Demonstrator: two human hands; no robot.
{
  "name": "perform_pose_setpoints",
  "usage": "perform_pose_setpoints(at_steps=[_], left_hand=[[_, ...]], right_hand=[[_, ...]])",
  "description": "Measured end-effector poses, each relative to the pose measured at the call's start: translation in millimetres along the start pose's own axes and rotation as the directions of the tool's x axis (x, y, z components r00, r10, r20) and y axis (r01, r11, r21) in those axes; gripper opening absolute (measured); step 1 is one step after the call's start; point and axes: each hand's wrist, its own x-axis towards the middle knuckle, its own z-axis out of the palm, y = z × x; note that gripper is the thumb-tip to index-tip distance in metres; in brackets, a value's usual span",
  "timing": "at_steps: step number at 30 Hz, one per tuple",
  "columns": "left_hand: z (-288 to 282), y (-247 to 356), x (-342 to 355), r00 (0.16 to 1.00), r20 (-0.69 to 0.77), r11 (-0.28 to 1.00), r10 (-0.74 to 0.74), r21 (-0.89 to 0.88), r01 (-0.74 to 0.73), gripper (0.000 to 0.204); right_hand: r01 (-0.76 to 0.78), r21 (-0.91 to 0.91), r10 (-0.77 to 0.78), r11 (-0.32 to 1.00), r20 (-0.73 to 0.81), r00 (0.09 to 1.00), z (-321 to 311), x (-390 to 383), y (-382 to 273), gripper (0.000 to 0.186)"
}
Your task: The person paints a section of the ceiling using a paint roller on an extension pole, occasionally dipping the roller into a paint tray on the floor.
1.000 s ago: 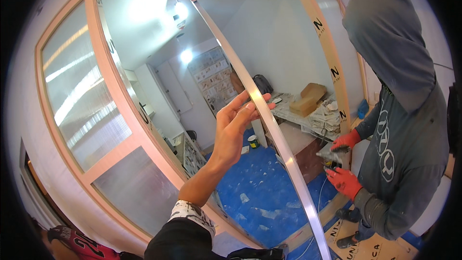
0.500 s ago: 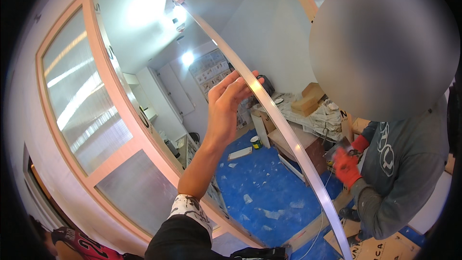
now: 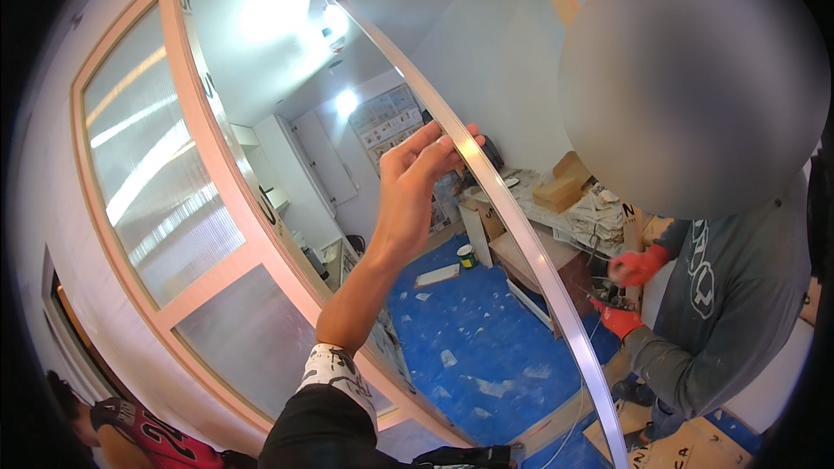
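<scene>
Raised in the middle of the view, my left hand (image 3: pixel 408 187) is closed on a long, slim, silvery metal strip (image 3: pixel 521 230). My thumb lies on the near side and the fingertips show past its far edge. The strip runs slantwise from the ceiling light down to the lower right and looks bowed in this wide view. My right hand is not in view. Over on the right, a person in a grey top wears red gloves (image 3: pixel 620 319). One glove holds a small dark object (image 3: pixel 618 301) too unclear to name; the other is lifted above it.
A wooden-framed panel with ribbed glass (image 3: pixel 165 165) stands at left. Blue sheeting (image 3: pixel 460 339) with scraps covers the floor, where a green can (image 3: pixel 467 256) stands. A cardboard box (image 3: pixel 560 194) sits on a covered bench. Another person in red (image 3: pixel 156 434) is at lower left.
The view has shifted slightly. My left hand keeps its hold on the metal strip. The person's red-gloved hands have moved apart, one rising and the other dropping.
</scene>
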Motion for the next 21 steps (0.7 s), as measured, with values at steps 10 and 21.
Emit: perform_pose_setpoints(at_steps=[10, 21], left_hand=[[-27.4, -16.9, 18.7, 0.998, -0.047, 0.997, -0.043, -0.069, 0.039, 0.045], [-23.6, -15.6, -22.4, 0.995, 0.039, 0.992, -0.094, -0.085, 0.097, 0.049]], right_hand=[[-0.045, 0.097, 0.034, 0.994, 0.120, 0.992, 9.4, 24.3, -9.8, 0.052], [0.027, -0.036, -0.026, 0.999, 0.040, 0.999, -4.8, -6.3, -20.1, 0.046]])
